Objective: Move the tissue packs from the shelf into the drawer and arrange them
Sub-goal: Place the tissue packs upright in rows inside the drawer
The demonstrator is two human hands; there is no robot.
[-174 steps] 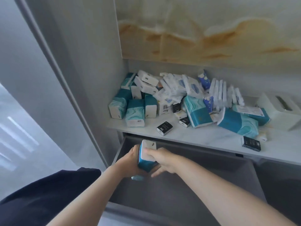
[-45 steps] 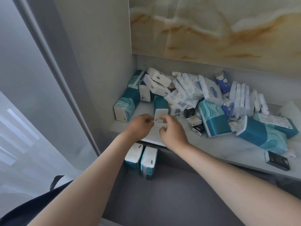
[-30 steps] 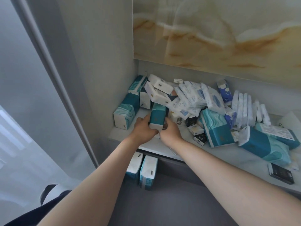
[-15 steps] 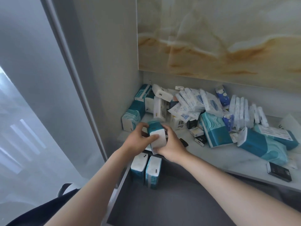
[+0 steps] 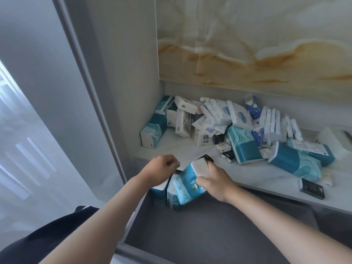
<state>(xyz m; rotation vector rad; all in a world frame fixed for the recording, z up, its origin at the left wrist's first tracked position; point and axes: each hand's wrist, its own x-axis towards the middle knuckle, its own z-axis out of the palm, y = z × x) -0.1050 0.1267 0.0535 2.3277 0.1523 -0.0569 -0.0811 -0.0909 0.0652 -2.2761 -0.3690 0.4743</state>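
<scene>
My right hand (image 5: pixel 214 179) grips a teal and white tissue pack (image 5: pixel 187 182), tilted over the back left corner of the open grey drawer (image 5: pixel 219 231). Two packs (image 5: pixel 162 191) stand there, partly hidden behind the held one. My left hand (image 5: pixel 162 168) hovers just left of the held pack with its fingers curled; whether they touch it or pinch anything I cannot tell. On the white shelf (image 5: pixel 247 176) lies a heap of tissue packs (image 5: pixel 219 122), teal ones, white ones and small blue ones.
A small black box (image 5: pixel 311 188) lies near the shelf's front right edge. A white tissue box (image 5: pixel 335 140) sits at the far right. The grey side wall (image 5: pixel 122 92) stands close on the left. A marble panel (image 5: pixel 247 44) hangs above the shelf.
Both hands lifted a teal pack off the shelf and brought it down toward the drawer's back left corner. The left hand has come off it; the right hand now carries it tilted.
</scene>
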